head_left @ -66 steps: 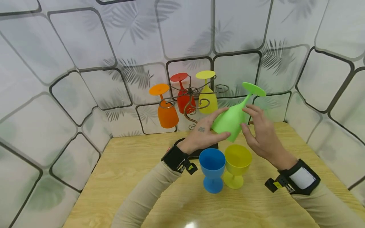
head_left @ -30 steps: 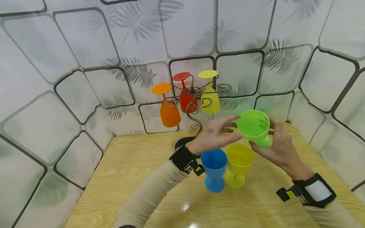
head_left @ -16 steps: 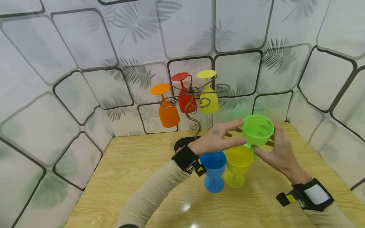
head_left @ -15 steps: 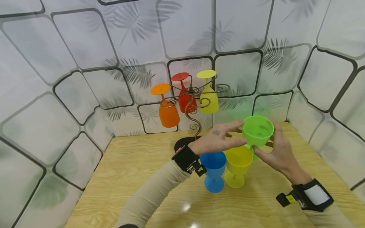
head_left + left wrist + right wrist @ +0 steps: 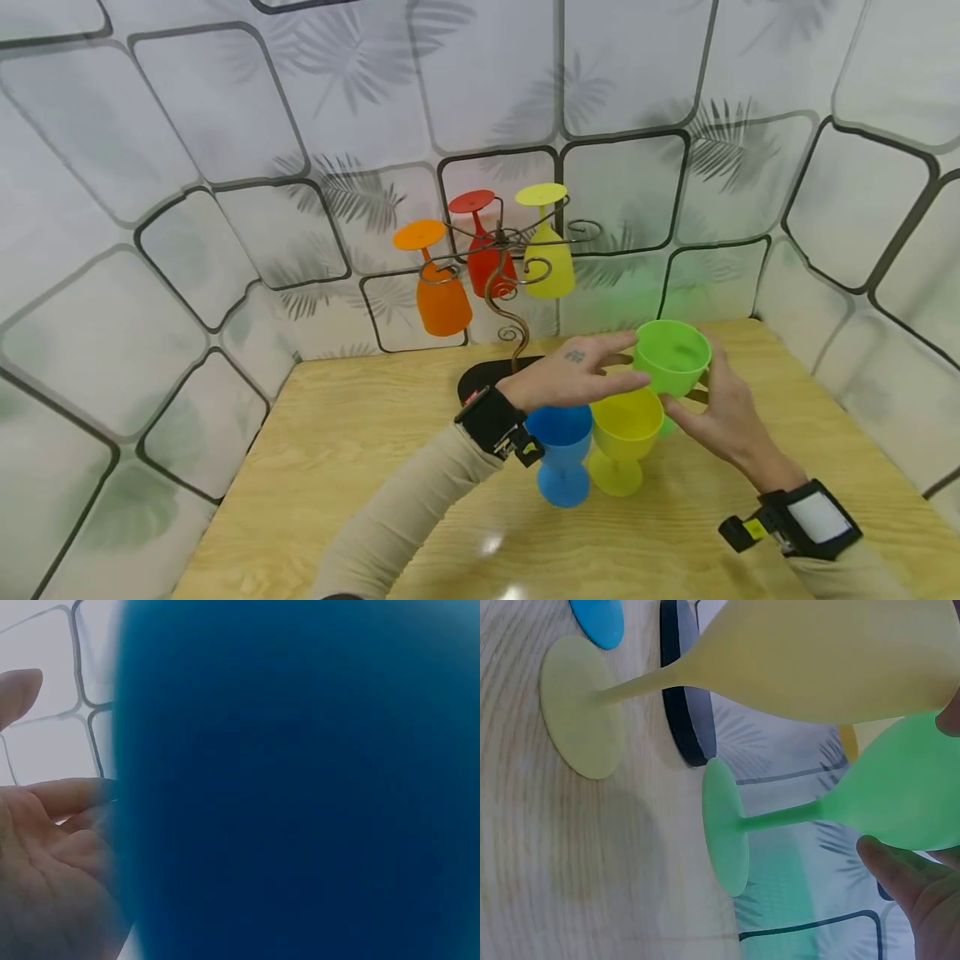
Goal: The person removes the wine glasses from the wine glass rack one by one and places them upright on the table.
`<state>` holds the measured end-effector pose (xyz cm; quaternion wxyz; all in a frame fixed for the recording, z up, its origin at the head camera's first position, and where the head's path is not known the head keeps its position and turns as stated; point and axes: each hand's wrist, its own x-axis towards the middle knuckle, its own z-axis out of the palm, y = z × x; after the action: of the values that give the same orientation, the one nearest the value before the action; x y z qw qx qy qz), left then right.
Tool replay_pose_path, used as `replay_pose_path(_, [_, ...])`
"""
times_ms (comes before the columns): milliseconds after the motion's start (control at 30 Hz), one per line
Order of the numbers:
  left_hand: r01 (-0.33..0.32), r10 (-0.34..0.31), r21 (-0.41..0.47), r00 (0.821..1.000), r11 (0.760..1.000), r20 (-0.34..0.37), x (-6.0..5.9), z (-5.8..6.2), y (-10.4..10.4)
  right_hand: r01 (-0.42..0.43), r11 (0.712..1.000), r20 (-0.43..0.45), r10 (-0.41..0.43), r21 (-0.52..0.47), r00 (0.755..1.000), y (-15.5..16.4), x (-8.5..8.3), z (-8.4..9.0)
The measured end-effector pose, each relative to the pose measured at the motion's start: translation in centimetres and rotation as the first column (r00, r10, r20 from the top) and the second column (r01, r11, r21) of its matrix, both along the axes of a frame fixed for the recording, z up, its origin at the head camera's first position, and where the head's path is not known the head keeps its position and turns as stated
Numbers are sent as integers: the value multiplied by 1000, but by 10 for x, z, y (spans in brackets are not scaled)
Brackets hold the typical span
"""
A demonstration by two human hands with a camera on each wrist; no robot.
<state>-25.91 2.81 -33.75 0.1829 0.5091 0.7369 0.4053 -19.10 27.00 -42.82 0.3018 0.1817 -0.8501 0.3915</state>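
A green goblet (image 5: 672, 357) is upright between both hands, low over the table (image 5: 360, 467), just right of and behind a yellow-green goblet (image 5: 624, 440). My right hand (image 5: 693, 379) grips its bowl from the right, thumb in front and fingers behind. My left hand (image 5: 637, 358) reaches across with straight fingers that touch the bowl's left side. A blue goblet (image 5: 558, 454) stands below my left wrist and fills the left wrist view (image 5: 300, 780). In the right wrist view the green goblet's foot (image 5: 727, 825) is close to the table; whether it touches I cannot tell.
A scrolled metal rack (image 5: 508, 292) on a black base (image 5: 483, 379) stands at the back of the table. An orange goblet (image 5: 441, 293), a red goblet (image 5: 483, 250) and a yellow goblet (image 5: 547, 250) hang from it upside down. Patterned walls close in on three sides.
The green goblet, tilted foot-up near the rack earlier, has been turned upright and lowered toward the table beside the yellow-green one. Both hands came down with it.
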Motion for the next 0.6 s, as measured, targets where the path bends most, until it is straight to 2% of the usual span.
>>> replay_pose_path(133, [19,-19,-13,999,1000,-27,-2,-3,3,-7,1000,39,8,-9,999,1,2,-6])
replay_pose_path(267, [2,-7,-84,998,996,-61,-2,-3,4,-8,1000,78,9,-5,997,1,4,-12])
replay_pose_path(467, [-83,63,-247,994,966,-85,-2,0,4,1,1000,139,2,-20,990,2,4,-17])
replay_pose_path(600, [-97,77,-286,994,953,-80,-1,0,5,2,999,177,5,-41,984,2,6,-21])
